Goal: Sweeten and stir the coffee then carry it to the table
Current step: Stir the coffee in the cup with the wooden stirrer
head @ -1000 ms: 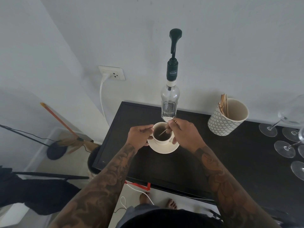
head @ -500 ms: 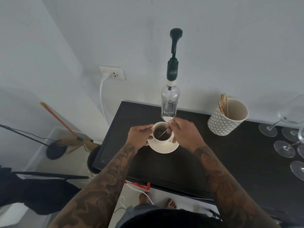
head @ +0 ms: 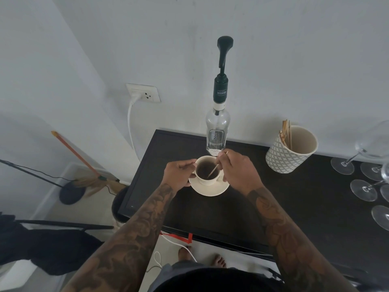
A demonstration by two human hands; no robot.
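A cream cup of dark coffee (head: 207, 172) stands on a cream saucer (head: 210, 189) on the dark counter (head: 231, 211). My left hand (head: 179, 175) grips the cup's left side. My right hand (head: 237, 171) pinches a thin wooden stir stick (head: 216, 165), whose lower end dips into the coffee. Just behind the cup rises a clear syrup bottle (head: 216, 131) with a tall dark pump.
A patterned cup (head: 290, 150) with several wooden sticks stands to the right. Upturned wine glasses (head: 364, 189) crowd the counter's right edge. A wall socket (head: 143, 92) with a white cable, a broom (head: 84, 163) and a black lamp base (head: 71, 193) are at left.
The stir stick has shifted slightly inside the cup as my right hand moves it. The cup, saucer and left hand stay in place.
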